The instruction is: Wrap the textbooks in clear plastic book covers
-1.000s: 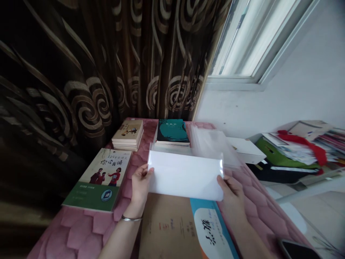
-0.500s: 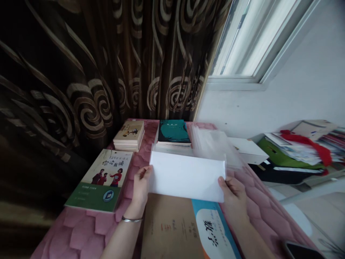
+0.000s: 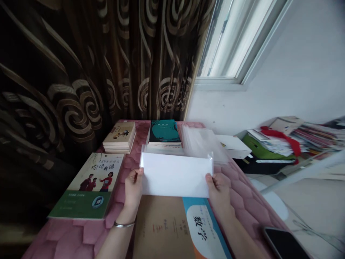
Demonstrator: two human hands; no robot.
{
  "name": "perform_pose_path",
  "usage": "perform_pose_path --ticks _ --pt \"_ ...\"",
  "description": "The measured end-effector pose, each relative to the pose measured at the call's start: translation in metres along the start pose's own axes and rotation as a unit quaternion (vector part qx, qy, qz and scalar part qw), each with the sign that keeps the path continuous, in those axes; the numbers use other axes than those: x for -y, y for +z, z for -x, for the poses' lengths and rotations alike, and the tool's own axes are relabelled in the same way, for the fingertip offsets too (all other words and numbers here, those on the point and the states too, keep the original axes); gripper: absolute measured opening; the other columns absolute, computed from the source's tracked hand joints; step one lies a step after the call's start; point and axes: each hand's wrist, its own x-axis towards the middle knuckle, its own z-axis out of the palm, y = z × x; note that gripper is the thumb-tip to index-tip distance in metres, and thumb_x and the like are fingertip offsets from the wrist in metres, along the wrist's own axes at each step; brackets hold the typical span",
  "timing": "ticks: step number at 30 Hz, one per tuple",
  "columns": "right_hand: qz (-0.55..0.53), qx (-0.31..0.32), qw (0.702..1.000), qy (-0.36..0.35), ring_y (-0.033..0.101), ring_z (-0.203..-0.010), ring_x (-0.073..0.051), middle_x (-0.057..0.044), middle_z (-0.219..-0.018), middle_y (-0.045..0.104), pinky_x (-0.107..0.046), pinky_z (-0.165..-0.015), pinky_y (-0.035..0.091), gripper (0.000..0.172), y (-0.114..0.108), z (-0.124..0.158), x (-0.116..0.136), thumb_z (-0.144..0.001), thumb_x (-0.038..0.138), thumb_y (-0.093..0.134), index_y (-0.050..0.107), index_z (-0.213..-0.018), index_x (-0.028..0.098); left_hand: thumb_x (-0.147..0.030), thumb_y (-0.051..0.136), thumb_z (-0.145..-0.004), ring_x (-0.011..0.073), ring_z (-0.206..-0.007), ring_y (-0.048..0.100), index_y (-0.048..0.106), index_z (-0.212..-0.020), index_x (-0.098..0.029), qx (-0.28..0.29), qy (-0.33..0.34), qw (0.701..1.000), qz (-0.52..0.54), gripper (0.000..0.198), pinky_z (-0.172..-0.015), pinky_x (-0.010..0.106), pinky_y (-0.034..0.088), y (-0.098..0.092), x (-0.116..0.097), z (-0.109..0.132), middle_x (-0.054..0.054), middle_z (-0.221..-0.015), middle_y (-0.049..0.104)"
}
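My left hand point(image 3: 134, 185) pinches the left edge of a white paper in a clear plastic sleeve point(image 3: 176, 176). At its right edge, the thumb and fingers of my right hand point(image 3: 219, 189) are closed on the same sleeve. The sleeve is held level and tilted toward me, its clear rim showing along the top. Just below it lies a book with a brown paper cover point(image 3: 161, 226), the blue and white part of which carries large dark characters. A pile of clear plastic sleeves point(image 3: 201, 142) rests behind my right hand.
A green and white book point(image 3: 86, 187) lies at left, with a stack of small books point(image 3: 120, 138) behind it. Teal books point(image 3: 164, 131) are at the back. A phone point(image 3: 284, 242) lies front right on the pink padded cloth point(image 3: 250, 201). A white box point(image 3: 233, 145) stands at right.
The whole scene has shifted left as the camera turned right, and more of the phone shows. Both hands keep the same grip on the sleeved paper.
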Motion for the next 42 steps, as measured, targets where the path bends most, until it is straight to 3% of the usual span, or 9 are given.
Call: perform_pose_path --ticks 8,18,22,24,27,31,33,38,42 --pt "-0.009 0.007 1.0 0.023 0.044 -0.054 -0.014 0.001 -0.058 0.051 -0.026 -0.047 0.036 0.049 0.003 0.002 -0.003 -0.074 0.068 0.053 0.053 -0.067 0.019 -0.065 0.069 -0.065 0.0115 -0.057 0.048 0.059 -0.069 -0.016 0.028 -0.072 0.992 0.105 0.05 -0.055 0.022 0.038 0.0 0.0 -0.004 -0.003 -0.059 0.055" --pt "-0.035 0.011 0.999 0.012 0.046 -0.057 -0.014 0.0 -0.063 0.055 -0.025 -0.05 0.038 0.048 0.007 0.003 -0.019 -0.077 0.064 0.055 0.057 -0.075 0.017 -0.038 0.076 -0.069 0.02 -0.083 0.064 0.068 -0.105 -0.014 0.233 -0.084 0.955 0.164 0.045 -0.08 0.03 0.046 -0.026 -0.008 -0.025 0.007 -0.086 0.072" --pt "-0.005 0.002 1.0 -0.028 0.05 -0.061 -0.016 -0.002 -0.069 0.059 -0.029 -0.056 0.042 0.045 0.005 -0.001 -0.02 -0.082 0.061 0.052 0.059 -0.081 0.017 -0.029 0.077 -0.066 0.0161 -0.076 0.062 0.067 -0.109 -0.015 0.268 -0.052 0.954 0.122 0.046 -0.076 0.026 0.045 -0.032 -0.008 -0.029 0.004 -0.079 0.07" --pt "0.048 -0.053 0.992 -0.101 0.055 -0.072 -0.019 -0.005 -0.081 0.061 -0.033 -0.064 0.046 0.041 0.002 -0.003 -0.01 -0.083 0.056 0.054 0.06 -0.091 0.016 -0.027 0.076 -0.065 0.0142 -0.071 0.058 0.069 -0.106 -0.015 0.271 -0.041 0.956 0.101 0.043 -0.072 0.025 0.043 -0.033 -0.007 -0.03 0.002 -0.074 0.067" --pt "0.174 -0.112 0.943 -0.259 0.055 -0.087 -0.023 -0.009 -0.094 0.058 -0.037 -0.076 0.046 0.031 0.001 0.003 0.019 -0.086 0.042 0.057 0.059 -0.103 0.016 -0.024 0.074 -0.064 0.0121 -0.066 0.053 0.07 -0.103 -0.015 0.281 -0.049 0.954 0.091 0.04 -0.067 0.023 0.041 -0.034 -0.004 -0.03 -0.001 -0.07 0.062" --pt "0.254 0.124 0.863 -0.42 0.054 -0.07 -0.016 -0.003 -0.082 0.056 -0.028 -0.065 0.044 0.021 0.024 0.042 0.066 -0.095 0.023 0.046 0.061 -0.109 0.02 -0.021 0.073 -0.064 0.0113 -0.065 0.051 0.069 -0.108 -0.015 0.299 -0.061 0.948 0.094 0.045 -0.068 0.024 0.041 -0.034 -0.004 -0.031 -0.001 -0.072 0.06" --pt "0.299 0.19 0.808 -0.471 0.054 -0.071 -0.017 -0.005 -0.086 0.058 -0.029 -0.064 0.044 0.022 0.046 0.068 0.082 -0.093 0.022 0.05 0.062 -0.111 0.021 -0.019 0.073 -0.062 0.0119 -0.067 0.051 0.068 -0.112 -0.016 0.306 -0.064 0.945 0.097 0.051 -0.067 0.024 0.042 -0.035 -0.005 -0.031 -0.001 -0.075 0.061" --pt "0.356 0.186 0.776 -0.486 0.05 -0.108 -0.029 -0.015 -0.124 0.057 -0.042 -0.086 0.042 0.041 0.096 0.111 0.085 -0.088 0.033 0.061 0.057 -0.125 0.017 -0.012 0.071 -0.059 0.0129 -0.071 0.053 0.062 -0.124 -0.017 0.334 -0.091 0.93 0.124 0.066 -0.063 0.022 0.041 -0.04 -0.006 -0.033 -0.001 -0.078 0.061" --pt "0.392 0.189 0.758 -0.486 0.054 -0.086 -0.023 -0.012 -0.101 0.061 -0.039 -0.073 0.044 0.039 0.113 0.113 0.076 -0.088 0.024 0.06 0.055 -0.126 0.017 -0.006 0.068 -0.055 0.0125 -0.071 0.052 0.057 -0.129 -0.018 0.344 -0.111 0.921 0.144 0.076 -0.063 0.021 0.041 -0.041 -0.001 -0.034 -0.002 -0.079 0.061"
